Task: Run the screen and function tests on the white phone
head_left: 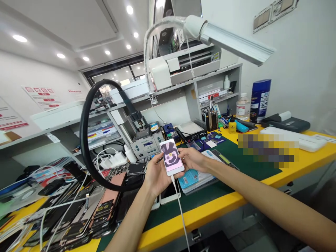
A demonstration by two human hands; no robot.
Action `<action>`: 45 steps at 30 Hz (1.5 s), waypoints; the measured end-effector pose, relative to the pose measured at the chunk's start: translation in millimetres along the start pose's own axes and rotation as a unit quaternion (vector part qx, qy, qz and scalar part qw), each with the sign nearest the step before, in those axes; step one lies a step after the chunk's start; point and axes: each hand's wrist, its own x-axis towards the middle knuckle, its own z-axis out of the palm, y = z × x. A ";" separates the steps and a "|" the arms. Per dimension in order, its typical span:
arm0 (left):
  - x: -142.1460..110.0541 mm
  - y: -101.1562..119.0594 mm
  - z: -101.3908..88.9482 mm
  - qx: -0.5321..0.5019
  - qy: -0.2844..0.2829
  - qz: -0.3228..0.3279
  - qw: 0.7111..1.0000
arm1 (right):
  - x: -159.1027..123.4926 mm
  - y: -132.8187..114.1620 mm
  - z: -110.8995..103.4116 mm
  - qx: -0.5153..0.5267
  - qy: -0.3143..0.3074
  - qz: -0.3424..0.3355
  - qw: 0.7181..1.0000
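Note:
A white smartphone (172, 157) is held up above the bench, its screen lit with a dark cartoon figure on a pale pink ground. My left hand (154, 175) cradles it from below and the left side, fingers wrapped behind it. On the other side my right hand (193, 159) grips the phone's right edge. Its fingertips are partly hidden by the phone. From the phone's lower end a white charging cable (180, 204) hangs down past the bench edge. Beneath the hands lies another white-framed phone (170, 194), next to a blue packet (189, 178) on a clear-edged tray.
Stacked phone parts (105, 210) and loose cables crowd the left. A black hose (84, 140) loops up from the hot-air station (147, 145). Overhead hangs a lamp (236, 42). Bottles, a blue spray can (259, 101) and a white power bank-like block (294, 138) stand right.

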 end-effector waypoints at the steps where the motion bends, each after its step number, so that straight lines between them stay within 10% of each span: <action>1: 0.0 -1.1 0.0 0.006 0.004 0.008 1.000 | 0.4 -0.1 0.2 -0.003 0.004 -0.002 1.000; 45: -0.8 -18.5 -28.0 0.049 -0.003 0.044 0.998 | -8.7 -3.1 6.8 -0.065 0.015 0.013 0.998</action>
